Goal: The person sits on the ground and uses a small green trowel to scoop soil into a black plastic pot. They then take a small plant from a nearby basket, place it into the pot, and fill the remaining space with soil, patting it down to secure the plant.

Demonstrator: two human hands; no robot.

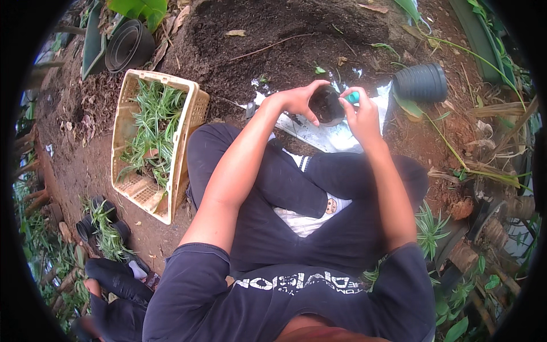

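Note:
My left hand (297,101) curves around the near-left side of a small dark plant pot (332,121), its thumb and fingers on the rim. Dark soil shows inside the pot. On the pot's right side, my right hand (362,115) is closed around a small teal handle (353,97); the rest of that tool is hidden. A soiled white sheet (325,138) lies on the ground under the pot, in front of my crossed legs. Loose dark soil (262,37) is heaped just beyond.
At left, a tilted cream plastic crate (172,134) holds several green-and-white striped plants (156,108). A black ribbed pot (421,83) lies on its side at right. Black pots (130,47) rest at far left. Another person (117,285) sits at lower left near potted plants (105,225).

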